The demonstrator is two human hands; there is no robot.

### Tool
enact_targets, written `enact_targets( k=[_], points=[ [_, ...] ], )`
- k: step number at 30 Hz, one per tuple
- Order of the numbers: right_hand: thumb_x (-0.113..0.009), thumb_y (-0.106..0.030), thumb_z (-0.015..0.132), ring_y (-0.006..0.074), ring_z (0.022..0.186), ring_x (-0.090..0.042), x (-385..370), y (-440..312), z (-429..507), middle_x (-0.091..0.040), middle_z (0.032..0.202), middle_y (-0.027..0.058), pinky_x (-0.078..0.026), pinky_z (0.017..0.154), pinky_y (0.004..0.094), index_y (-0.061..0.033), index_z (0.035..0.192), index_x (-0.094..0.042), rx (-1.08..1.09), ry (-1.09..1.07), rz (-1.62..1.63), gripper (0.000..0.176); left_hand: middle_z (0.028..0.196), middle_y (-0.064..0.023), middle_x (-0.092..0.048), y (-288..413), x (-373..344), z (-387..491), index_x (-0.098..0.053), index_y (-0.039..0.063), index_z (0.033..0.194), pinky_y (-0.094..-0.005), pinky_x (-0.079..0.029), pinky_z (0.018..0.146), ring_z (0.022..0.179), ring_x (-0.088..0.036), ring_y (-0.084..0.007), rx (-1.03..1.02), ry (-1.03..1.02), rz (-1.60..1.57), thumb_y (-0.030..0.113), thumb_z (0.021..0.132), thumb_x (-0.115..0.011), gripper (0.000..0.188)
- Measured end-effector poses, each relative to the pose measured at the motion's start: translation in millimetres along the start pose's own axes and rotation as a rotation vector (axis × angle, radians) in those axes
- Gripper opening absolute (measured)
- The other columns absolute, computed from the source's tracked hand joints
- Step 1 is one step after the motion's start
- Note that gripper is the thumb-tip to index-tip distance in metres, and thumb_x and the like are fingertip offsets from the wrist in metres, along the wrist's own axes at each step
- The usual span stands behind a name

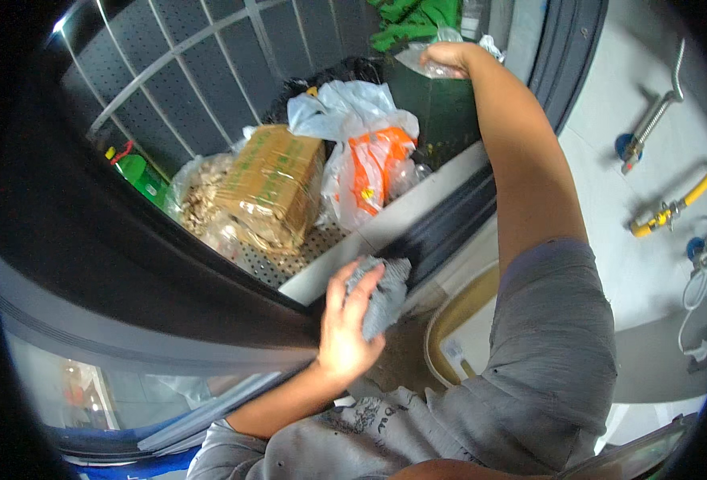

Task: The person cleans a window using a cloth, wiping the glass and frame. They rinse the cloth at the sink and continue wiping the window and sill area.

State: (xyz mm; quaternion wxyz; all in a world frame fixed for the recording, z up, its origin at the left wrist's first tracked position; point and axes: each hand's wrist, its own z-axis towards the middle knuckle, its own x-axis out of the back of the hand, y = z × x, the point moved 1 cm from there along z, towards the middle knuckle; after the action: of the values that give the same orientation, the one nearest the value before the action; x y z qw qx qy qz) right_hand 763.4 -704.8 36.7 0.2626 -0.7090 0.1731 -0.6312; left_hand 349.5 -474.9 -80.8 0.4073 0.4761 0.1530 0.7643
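Note:
My left hand (pixel 347 333) grips a crumpled grey cloth (pixel 387 297) over the dark frame of the window opening. Stretched out to the far side, my right hand (pixel 447 57) has its fingers curled on some clear plastic (pixel 431 70) at the top of a dark green container (pixel 440 108); its fingertips are partly hidden. A green cloth (pixel 413 21) lies just behind that container. On the perforated floor (pixel 275 264) past the sill sit a taped cardboard box (pixel 272 180), a white and orange plastic bag (pixel 368 171) and a pale blue plastic bag (pixel 344 105).
Metal bars (pixel 173 51) enclose the far side. A green bottle (pixel 140 177) and a clear bag of pale pieces (pixel 200 195) stand at the left. A yellow pipe with a valve (pixel 668 219) and a braided hose (pixel 650 126) project from the right wall. Below is a yellowish basin (pixel 440 330).

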Motion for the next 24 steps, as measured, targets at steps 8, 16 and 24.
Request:
enact_targets(
  k=[8, 16, 24],
  points=[
    [-0.061, -0.051, 0.080, 0.0339, 0.103, -0.061, 15.6, -33.9, -65.9, -0.064, 0.109, 0.0178, -0.046, 0.089, 0.0485, -0.0051, 0.109, -0.064, 0.476, 0.448, -0.839, 0.054, 0.125, -0.0241, -0.047, -2.6, -2.7, 0.5, -0.048, 0.001, 0.127, -0.0411, -0.037, 0.102, 0.120, -0.046, -0.0410, -0.053, 0.010, 0.055, -0.014, 0.055, -0.055, 0.074],
    [-0.063, -0.042, 0.088, 0.0154, 0.080, -0.062, -123.7, -48.7, -288.5, -0.065, 0.087, 0.0089, -0.052, 0.069, 0.0310, -0.0044, 0.104, -0.061, 0.906, -0.145, 0.367, 0.041, 0.129, -0.0216, -0.045, -11.3, -8.0, -9.6, -0.025, 0.000, 0.142, -0.0384, -0.032, 0.106, 0.122, -0.045, -0.0315, -0.156, 0.224, -0.065, -0.014, 0.064, -0.055, 0.084],
    [-0.074, -0.036, 0.072, 0.0324, 0.089, -0.067, -144.8, -7.0, -146.6, -0.069, 0.095, 0.0157, -0.053, 0.078, 0.0424, -0.0035, 0.093, -0.069, 0.224, 0.191, -0.506, 0.039, 0.120, -0.0205, -0.049, -7.4, -7.8, -2.7, -0.036, 0.001, 0.134, -0.0385, -0.038, 0.099, 0.113, -0.051, -0.0345, -0.145, 0.187, -0.058, -0.013, 0.066, -0.060, 0.074]
  ],
)
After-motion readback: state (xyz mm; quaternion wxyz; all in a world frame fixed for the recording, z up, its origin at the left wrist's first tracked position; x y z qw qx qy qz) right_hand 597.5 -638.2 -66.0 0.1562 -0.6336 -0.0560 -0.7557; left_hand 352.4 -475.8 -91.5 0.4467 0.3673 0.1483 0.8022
